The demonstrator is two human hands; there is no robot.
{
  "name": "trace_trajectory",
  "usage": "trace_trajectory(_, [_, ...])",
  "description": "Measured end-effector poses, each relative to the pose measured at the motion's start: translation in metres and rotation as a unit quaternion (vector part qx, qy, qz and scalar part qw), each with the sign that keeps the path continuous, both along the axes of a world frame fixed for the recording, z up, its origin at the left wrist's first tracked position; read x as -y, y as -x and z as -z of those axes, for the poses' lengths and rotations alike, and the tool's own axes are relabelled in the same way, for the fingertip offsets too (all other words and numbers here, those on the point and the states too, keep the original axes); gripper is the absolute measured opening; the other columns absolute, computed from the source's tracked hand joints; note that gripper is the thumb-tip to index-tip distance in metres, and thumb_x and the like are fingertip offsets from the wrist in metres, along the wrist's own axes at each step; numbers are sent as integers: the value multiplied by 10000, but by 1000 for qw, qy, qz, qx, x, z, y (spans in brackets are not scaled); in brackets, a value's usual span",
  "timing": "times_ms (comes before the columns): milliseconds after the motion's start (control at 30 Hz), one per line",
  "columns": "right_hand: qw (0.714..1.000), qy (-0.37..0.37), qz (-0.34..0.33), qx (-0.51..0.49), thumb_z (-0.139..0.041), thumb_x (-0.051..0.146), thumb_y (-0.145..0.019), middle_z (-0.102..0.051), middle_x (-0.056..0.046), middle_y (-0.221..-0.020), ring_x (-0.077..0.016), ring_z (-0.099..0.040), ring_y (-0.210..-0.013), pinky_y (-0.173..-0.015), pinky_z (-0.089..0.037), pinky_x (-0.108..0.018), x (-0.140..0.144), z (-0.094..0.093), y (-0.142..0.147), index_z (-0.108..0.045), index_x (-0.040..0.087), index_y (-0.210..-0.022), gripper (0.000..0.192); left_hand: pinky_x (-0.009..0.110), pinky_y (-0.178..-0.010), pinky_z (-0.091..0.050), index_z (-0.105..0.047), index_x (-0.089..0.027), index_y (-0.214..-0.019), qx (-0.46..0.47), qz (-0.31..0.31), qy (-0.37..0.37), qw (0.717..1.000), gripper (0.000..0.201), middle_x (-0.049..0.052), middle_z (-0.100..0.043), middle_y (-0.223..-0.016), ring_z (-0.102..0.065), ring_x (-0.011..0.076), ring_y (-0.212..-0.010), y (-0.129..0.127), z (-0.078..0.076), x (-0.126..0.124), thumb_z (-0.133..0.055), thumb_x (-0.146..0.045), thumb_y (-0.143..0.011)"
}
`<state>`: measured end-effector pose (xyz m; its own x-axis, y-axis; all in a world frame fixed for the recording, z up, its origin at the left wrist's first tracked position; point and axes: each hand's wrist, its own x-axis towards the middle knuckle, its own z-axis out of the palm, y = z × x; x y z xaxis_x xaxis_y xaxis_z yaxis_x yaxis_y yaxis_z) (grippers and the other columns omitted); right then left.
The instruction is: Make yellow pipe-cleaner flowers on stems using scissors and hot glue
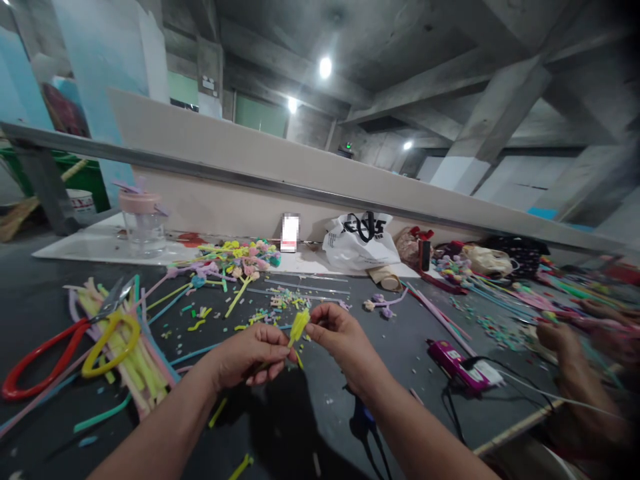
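A yellow piece of bent pipe cleaner (pixel 300 325), its fuzzy loops bunched at the top, stands upright between my hands. My left hand (pixel 256 355) is closed, pinching its lower end between thumb and fingers. From the other side, my right hand (pixel 340 341) has its thumb and index finger pressed together at the yellow loops. Small yellow, white and green offcuts (pixel 280 300) lie scattered just beyond my fingers. To the left, scissors with one red and one yellow handle (pixel 111 345) rest on a bundle of pipe cleaners (pixel 130 373).
Finished pipe-cleaner flowers (pixel 245 257) are heaped at the back. A phone (pixel 290 233), a clear jar (pixel 143 223) and a white bag (pixel 357 240) stand along the partition. A purple device (pixel 457 367) with cables lies right. At far right is another person's hand (pixel 560 343).
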<state>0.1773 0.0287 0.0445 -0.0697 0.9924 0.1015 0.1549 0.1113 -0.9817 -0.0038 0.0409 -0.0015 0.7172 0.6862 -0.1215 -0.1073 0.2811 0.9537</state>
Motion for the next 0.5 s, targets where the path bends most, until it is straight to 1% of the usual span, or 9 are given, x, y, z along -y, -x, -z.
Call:
trace_trajectory(133, [999, 4, -24, -43, -703, 220, -609, -564, 26, -832, -90, -500, -649, -606, -382, -216, 2, -2, 0, -562, 188, -855, 286, 120, -262, -207, -629, -126, -775, 3, -2, 3, 1000, 205, -31, -536, -468, -374, 25, -285, 1, 0, -1, -581, -323, -741])
trace_trajectory(300, [997, 5, -41, -67, -682, 205, -641, -569, 7, -865, -114, -524, -739, -681, -394, -242, 3, -4, 2, -564, 184, -911, 296, 126, -257, -194, -617, -127, -765, -1, -1, 10, 1000, 209, -29, -534, -462, -363, 28, -280, 1, 2, -1, -585, -332, -737])
trace_trajectory(500, [996, 7, -54, -69, -673, 203, -657, -590, -15, -899, -127, -530, -756, -683, -399, -253, 3, -3, 2, -568, 187, -968, 329, 141, -276, -139, -607, -125, -778, 24, 7, 7, 1000, 209, -40, -493, -453, -302, 19, -278, 2, 3, -1, -568, -330, -758])
